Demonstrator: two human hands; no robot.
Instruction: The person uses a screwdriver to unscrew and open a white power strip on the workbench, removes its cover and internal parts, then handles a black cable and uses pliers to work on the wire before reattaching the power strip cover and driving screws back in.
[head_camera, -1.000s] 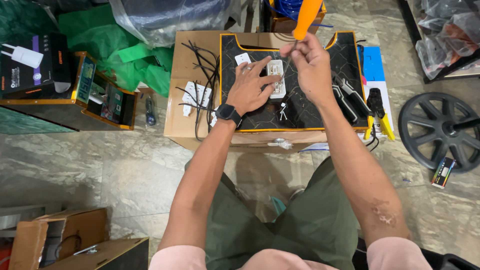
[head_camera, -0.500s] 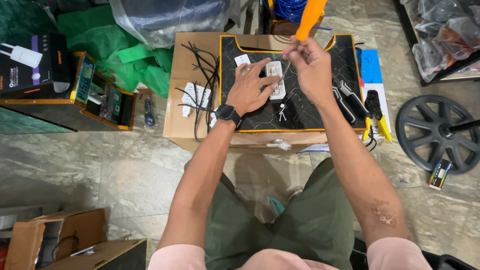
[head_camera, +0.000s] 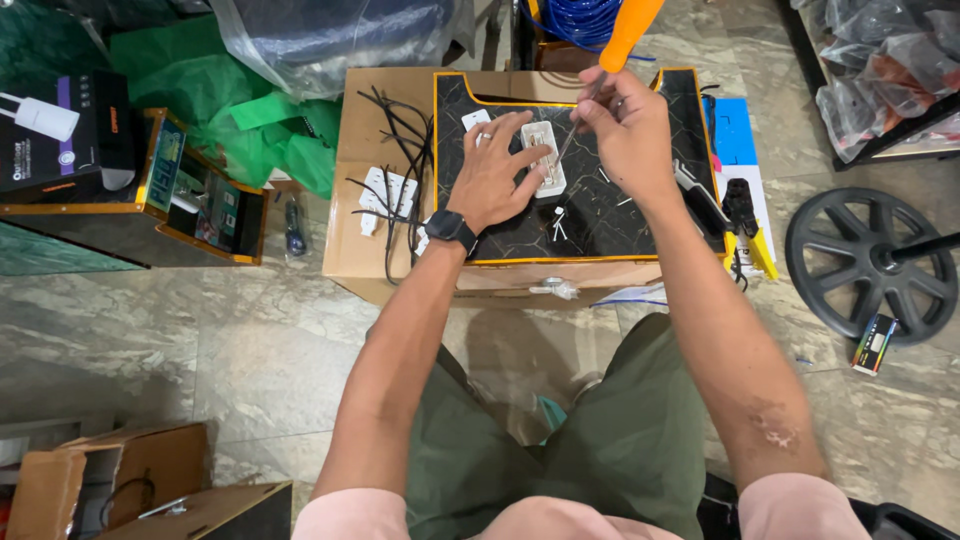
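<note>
The left hand (head_camera: 492, 180) presses flat on a white socket plate (head_camera: 545, 160); the right hand (head_camera: 628, 125) grips an orange-handled screwdriver (head_camera: 610, 60) over it.

socket (head_camera: 546, 160): white, oblong, laid flat on dark marbled board, pinned under left-hand fingers | screwdriver (head_camera: 610, 62): orange handle, thin shaft tilted, tip set on socket

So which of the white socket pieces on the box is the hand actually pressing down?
The one on the black mat, socket piece under the left hand; another lies untouched on bare cardboard.
</note>
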